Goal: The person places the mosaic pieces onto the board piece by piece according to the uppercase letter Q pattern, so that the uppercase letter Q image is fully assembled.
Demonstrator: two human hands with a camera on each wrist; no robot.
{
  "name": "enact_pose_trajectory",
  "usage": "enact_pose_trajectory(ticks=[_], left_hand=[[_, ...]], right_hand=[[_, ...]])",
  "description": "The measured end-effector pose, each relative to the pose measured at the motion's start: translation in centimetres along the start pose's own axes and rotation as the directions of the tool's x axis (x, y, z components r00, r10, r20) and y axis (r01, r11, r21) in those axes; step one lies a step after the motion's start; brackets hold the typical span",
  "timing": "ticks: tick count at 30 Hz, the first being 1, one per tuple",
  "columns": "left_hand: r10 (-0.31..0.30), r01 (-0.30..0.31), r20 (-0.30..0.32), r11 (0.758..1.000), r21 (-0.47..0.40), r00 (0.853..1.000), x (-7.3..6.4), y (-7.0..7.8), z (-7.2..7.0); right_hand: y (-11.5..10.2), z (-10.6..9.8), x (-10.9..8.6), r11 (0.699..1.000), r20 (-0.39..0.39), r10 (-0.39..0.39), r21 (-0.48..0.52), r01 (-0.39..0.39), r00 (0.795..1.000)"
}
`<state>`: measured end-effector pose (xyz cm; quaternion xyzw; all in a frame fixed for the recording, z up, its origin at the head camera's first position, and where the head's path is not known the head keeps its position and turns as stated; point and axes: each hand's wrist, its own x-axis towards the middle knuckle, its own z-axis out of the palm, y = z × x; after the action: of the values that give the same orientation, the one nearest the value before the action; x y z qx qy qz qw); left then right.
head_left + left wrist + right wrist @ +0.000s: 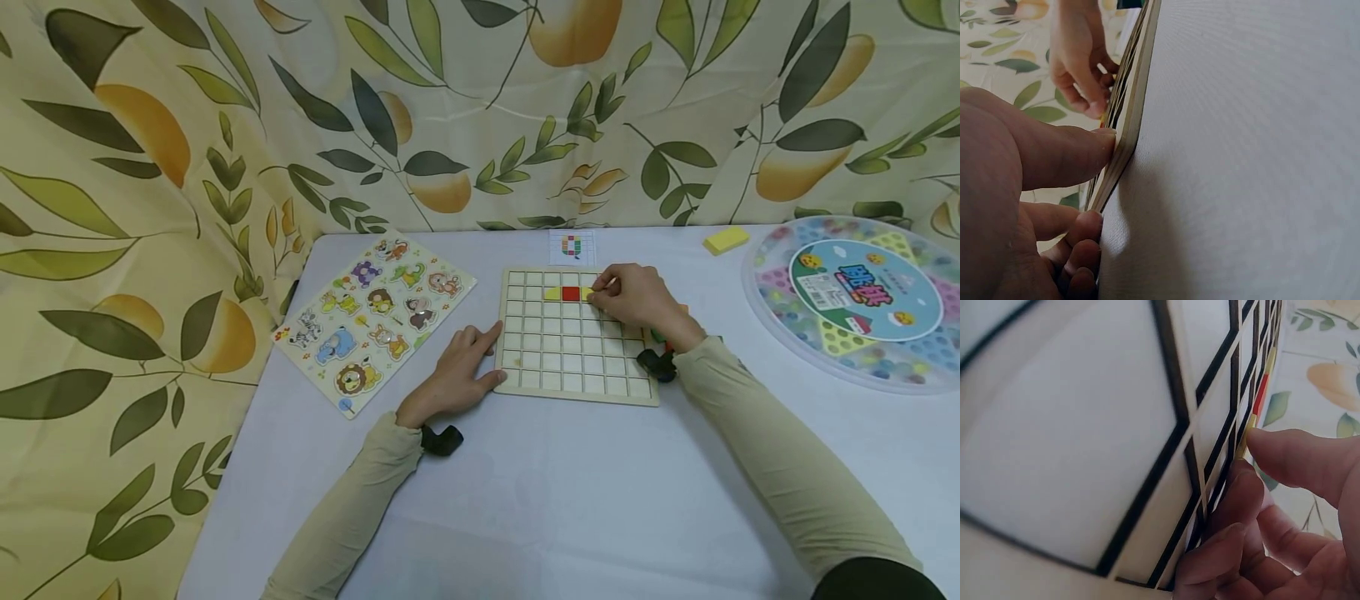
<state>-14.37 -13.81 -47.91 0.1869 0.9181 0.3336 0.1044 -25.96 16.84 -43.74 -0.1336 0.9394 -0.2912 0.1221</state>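
A wooden grid board [577,398] lies flat on the table. In one of its upper rows a red square tile [571,293] sits between two yellow tiles, the left yellow tile [552,293] beside it. My right hand [637,296] reaches over the board's upper right part, thumb and fingertips pinching the right yellow tile [1247,434] at its cell. The left hand [457,371] rests at the board's left edge, thumb and index finger spread and touching the side. In the left wrist view the thumb [1072,153] lies against the board's rim.
Behind the board is a small pattern card [572,247] with coloured squares. An animal puzzle board [375,312] lies at left. A yellow block [726,241] and a large round clear case [862,292] of beads stand at right. Coloured pieces [658,336] show partly beneath the right wrist.
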Motion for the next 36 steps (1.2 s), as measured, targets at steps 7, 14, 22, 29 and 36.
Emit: enact_pose_trajectory(ticks=[7,14,22,29,36], left_hand=[[0.005,-0.005,0.005,1.000,0.003,1.000,0.08,0.07,-0.11],[0.005,-0.005,-0.005,1.000,0.005,1.000,0.06,0.12,-0.13],[0.012,-0.012,-0.012,1.000,0.002,1.000,-0.04,0.17,-0.16],[0.017,-0.017,-0.018,1.000,0.000,1.000,-0.01,0.19,-0.08],[0.015,-0.015,-0.014,1.000,0.001,1.000,-0.02,0.11,0.05]], right_hand=[[0.01,-0.03,0.02,1.000,0.002,0.015,0.010,-0.015,1.000],[0.01,-0.06,-0.08,1.000,0.012,-0.008,0.006,0.008,1.000],[-0.10,-0.11,0.00,1.000,0.022,0.001,0.008,-0.001,1.000],[0.11,-0.09,0.12,1.000,0.019,0.020,0.021,-0.020,1.000],[0.09,-0.19,-0.13,1.000,0.037,0.013,0.017,-0.014,0.999]])
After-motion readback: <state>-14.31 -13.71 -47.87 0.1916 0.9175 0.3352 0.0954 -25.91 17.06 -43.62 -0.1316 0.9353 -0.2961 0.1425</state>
